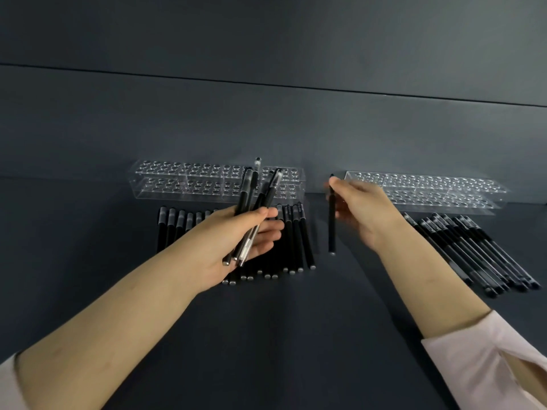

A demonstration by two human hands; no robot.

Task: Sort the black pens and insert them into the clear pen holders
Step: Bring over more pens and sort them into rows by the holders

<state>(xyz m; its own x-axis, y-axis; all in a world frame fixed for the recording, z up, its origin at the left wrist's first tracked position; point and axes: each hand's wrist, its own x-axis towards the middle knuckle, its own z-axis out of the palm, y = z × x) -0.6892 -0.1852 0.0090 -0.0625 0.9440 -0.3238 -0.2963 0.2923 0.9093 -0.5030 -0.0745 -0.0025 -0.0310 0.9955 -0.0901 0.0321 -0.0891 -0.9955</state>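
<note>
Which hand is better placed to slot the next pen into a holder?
Right, probably: the right hand holds a single black pen upright beside the right clear holder; the left hand grips a bundle of pens.

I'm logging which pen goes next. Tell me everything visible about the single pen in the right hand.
The single pen is slim and matte black, plastic by its look, with a silvery lower end. It stands nearly upright, pinched near its top by the right hand; whether its end touches the table is unclear.
</note>
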